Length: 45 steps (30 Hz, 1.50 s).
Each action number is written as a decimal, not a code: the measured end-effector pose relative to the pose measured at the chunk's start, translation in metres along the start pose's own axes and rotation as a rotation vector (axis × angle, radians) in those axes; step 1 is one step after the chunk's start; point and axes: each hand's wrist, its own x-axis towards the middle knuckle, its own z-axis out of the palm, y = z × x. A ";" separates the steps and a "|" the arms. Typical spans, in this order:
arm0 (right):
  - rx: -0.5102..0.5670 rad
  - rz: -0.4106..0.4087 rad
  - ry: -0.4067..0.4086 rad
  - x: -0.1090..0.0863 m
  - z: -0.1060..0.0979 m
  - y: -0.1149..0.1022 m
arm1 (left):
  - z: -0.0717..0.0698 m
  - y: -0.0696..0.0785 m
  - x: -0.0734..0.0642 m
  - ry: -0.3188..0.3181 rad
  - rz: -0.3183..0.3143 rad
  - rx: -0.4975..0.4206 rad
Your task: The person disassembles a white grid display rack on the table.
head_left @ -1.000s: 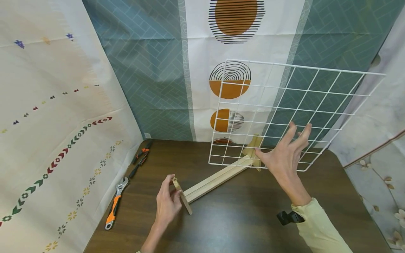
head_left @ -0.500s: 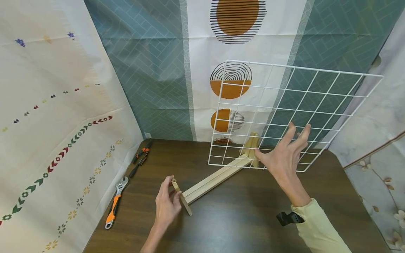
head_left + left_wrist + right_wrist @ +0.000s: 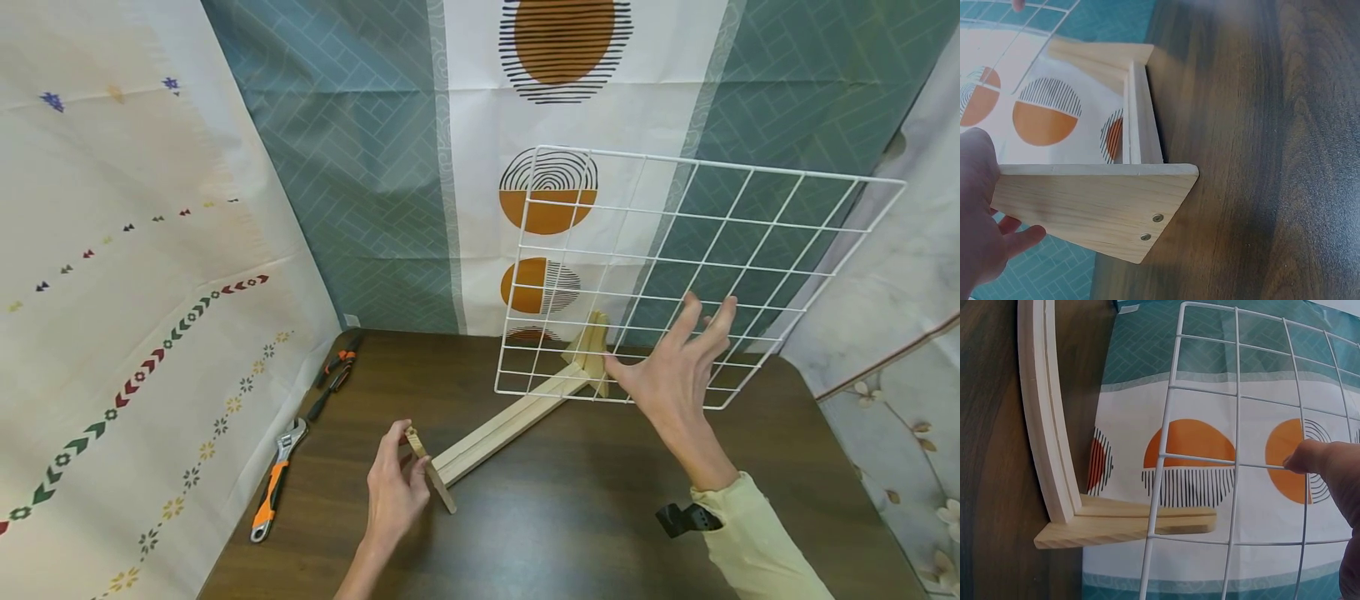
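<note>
Along a brown table [image 3: 570, 533] stands our wooden frame [image 3: 513, 427], our left hand [image 3: 396, 487] gripping its near end. Our right hand [image 3: 678, 367] holds up a white grid [image 3: 657, 256] near the far end, while a wrench [image 3: 277, 479] lies left.

No word, label, brand, number or sign can be read — not in any view.

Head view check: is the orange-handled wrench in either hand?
No, the wrench lies on the table while the left hand holds the wooden frame and the right hand holds the white wire grid.
</note>
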 end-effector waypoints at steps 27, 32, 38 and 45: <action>0.020 -0.031 0.024 -0.001 0.002 0.004 | -0.003 0.005 -0.007 0.041 0.009 0.060; 0.018 -0.029 0.021 -0.002 0.003 0.003 | -0.003 0.006 -0.009 0.041 0.001 0.069; 0.019 -0.033 0.024 -0.002 0.003 0.004 | -0.004 0.006 -0.010 0.043 -0.002 0.076; 0.016 -0.026 0.018 -0.004 0.003 0.004 | -0.004 0.006 -0.012 0.067 0.015 0.086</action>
